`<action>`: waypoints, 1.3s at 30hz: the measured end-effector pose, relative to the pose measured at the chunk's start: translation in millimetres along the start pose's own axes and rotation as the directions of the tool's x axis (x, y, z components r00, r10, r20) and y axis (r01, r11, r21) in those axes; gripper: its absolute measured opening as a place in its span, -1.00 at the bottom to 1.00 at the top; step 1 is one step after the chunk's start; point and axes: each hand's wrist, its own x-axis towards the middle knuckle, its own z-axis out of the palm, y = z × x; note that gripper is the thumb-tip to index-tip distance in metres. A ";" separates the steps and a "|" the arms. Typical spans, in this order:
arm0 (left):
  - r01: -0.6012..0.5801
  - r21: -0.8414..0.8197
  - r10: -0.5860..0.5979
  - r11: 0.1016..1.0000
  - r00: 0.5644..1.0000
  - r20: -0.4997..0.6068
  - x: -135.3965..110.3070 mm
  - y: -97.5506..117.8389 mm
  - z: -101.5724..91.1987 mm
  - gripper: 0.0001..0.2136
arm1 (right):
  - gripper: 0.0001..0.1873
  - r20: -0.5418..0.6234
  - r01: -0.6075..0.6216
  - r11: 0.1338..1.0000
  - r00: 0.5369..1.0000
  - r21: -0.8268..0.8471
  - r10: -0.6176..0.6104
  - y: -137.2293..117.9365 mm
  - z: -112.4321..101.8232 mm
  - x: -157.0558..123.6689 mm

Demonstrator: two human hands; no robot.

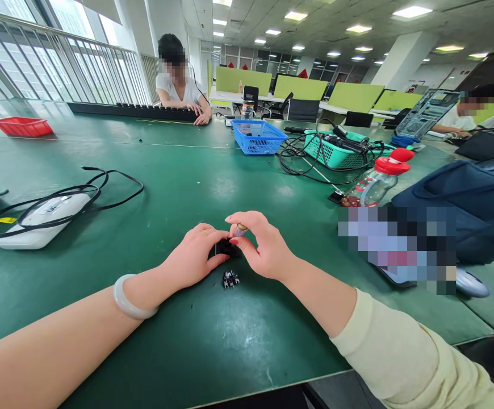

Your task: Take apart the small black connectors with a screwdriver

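Observation:
My left hand, with a pale bangle on its wrist, is closed on a small black part at the table's middle. Between the thumb and fingers of my right hand is a short tool handle, pale and translucent with a brownish end; it looks like a screwdriver, held upright over the black part. Its tip is hidden by my fingers. Just nearer to me, a few small black-and-metal pieces lie together on the green table.
At left lies a white device with a black cable. Beyond my hands stand a blue basket and a green basket of cables. A red-lidded bottle and dark bag are at right. A person sits opposite.

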 end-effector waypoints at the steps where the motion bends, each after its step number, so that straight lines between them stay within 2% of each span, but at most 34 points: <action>1: -0.014 0.025 0.014 1.000 1.000 0.000 0.0 0.3 0.0 -0.76 | -0.55 0.010 0.021 1.000 1.000 -0.010 -0.021 -0.3 -0.3 0.6; 5: -0.031 0.100 0.031 0.995 1.000 0.000 0.0 2.7 -0.5 -0.73 | -0.57 -0.015 -0.017 1.000 1.000 -0.009 0.016 4.4 -0.8 0.1; 9: 0.000 0.098 0.000 0.995 1.000 0.001 0.1 4.7 -2.2 -0.68 | -0.60 -0.121 -0.099 0.994 0.987 0.041 0.103 9.7 -0.1 -3.8; 12: 0.002 0.077 -0.002 0.997 1.000 0.000 0.1 4.7 -2.9 -0.67 | -0.61 -0.240 -0.044 0.997 0.969 0.062 0.058 7.8 0.5 -7.4; 14: -0.002 0.073 0.002 0.997 1.000 0.001 0.1 4.4 -2.9 -0.67 | -0.59 -0.274 0.022 0.998 0.962 0.054 -0.007 5.4 0.4 -9.5; 17: 0.004 0.068 -0.004 0.998 1.000 0.001 0.1 4.0 -2.4 -0.67 | -0.60 -0.240 0.041 0.998 0.970 0.041 -0.030 3.6 -0.1 -11.0; 26: -0.006 0.062 0.005 0.998 1.000 0.020 -1.0 3.3 -1.8 -0.70 | -0.61 -0.062 -0.070 0.996 0.995 0.059 0.073 9.0 -0.1 -6.0; 29: -0.003 0.059 0.002 0.998 1.000 0.017 -0.9 3.3 -1.8 -0.70 | -0.61 -0.082 -0.081 0.996 0.993 0.030 0.083 8.9 0.2 -6.4; 35: -0.027 0.040 0.028 0.999 1.000 -0.007 -1.1 8.9 -3.5 -0.69 | -0.62 -0.205 -0.041 0.999 0.978 -0.020 0.036 4.1 1.0 -9.5; 39: -0.028 0.058 0.028 0.998 1.000 0.004 -0.8 8.0 -2.8 -0.70 | -0.63 -0.178 -0.021 1.000 0.984 -0.023 0.017 1.8 0.2 -7.5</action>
